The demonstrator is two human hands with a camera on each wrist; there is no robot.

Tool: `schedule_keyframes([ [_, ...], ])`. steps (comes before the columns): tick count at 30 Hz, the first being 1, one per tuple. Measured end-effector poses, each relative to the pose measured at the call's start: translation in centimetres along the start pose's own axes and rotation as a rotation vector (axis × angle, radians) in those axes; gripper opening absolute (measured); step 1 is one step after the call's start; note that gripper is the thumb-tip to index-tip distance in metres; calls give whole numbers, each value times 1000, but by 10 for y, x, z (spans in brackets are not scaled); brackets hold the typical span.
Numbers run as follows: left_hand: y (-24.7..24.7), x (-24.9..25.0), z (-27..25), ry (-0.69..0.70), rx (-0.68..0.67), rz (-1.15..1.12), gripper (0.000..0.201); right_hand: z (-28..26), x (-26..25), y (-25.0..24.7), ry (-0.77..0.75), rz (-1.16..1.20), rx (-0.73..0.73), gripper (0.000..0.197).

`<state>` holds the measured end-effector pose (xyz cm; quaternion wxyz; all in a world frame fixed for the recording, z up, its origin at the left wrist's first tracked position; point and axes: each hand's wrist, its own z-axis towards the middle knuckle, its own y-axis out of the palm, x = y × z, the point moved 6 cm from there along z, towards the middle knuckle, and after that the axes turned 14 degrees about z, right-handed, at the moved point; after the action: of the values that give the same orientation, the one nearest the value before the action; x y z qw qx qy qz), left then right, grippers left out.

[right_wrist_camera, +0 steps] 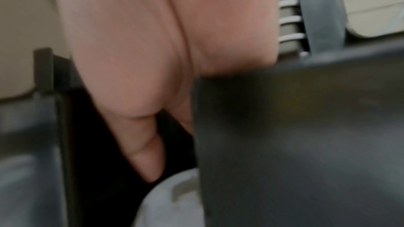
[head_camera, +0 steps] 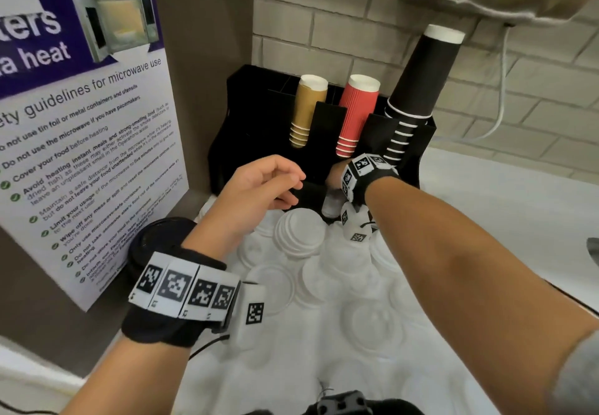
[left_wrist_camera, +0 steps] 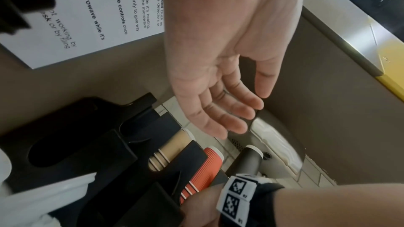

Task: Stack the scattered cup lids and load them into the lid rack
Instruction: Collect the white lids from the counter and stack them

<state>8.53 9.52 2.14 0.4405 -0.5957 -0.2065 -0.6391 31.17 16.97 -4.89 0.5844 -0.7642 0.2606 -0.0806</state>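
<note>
- Cup lids (head_camera: 301, 233), white, lie mostly loose across the white counter (head_camera: 486, 220) at the 6 o'clock side of the black lid rack (head_camera: 227, 142); a short nested pile sits among them, just in front of the rack.
- Loading looks under way: the right hand (head_camera: 337, 176) reaches down into a front slot of the rack, and a white stack (head_camera: 330, 205) shows in the slot directly beneath it.
- Right fingers are buried between the slot walls in the blurred right wrist view, with a pale lid edge below them; whether they grip the stack or have let go, I cannot tell.
- Left hand (head_camera: 259, 187) hovers at 9 o'clock of the right hand, fingers loosely relaxed and holding nothing, just in front of the rack's left slot.
- Rack's upper bays carry gold cups (head_camera: 308, 113), red cups (head_camera: 356, 116) and black cups (head_camera: 418, 84); these are not part of the job.
- By my reckoning only a small share is loaded: many lids are left on the counter to gather, nest and slot in.
</note>
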Motion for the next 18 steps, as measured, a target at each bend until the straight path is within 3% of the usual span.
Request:
schedule_keyframes([
  [4,-5,-1,4,-3,6,6,21,1,2,9,-28,-97,-90,41],
  [8,-5,-3,4,-2,5,1,20,2,4,6,-61,-121,-99,43],
  [11,-4,-2,5,10,2,-5,19,5,7,6,-96,-266,-119,48],
  [14,-3,0,5,19,7,-25,19,-2,6,-3,-116,-256,-22,45],
  [18,1,-1,3,15,19,-53,19,-17,4,-35,-143,-22,147,47],
])
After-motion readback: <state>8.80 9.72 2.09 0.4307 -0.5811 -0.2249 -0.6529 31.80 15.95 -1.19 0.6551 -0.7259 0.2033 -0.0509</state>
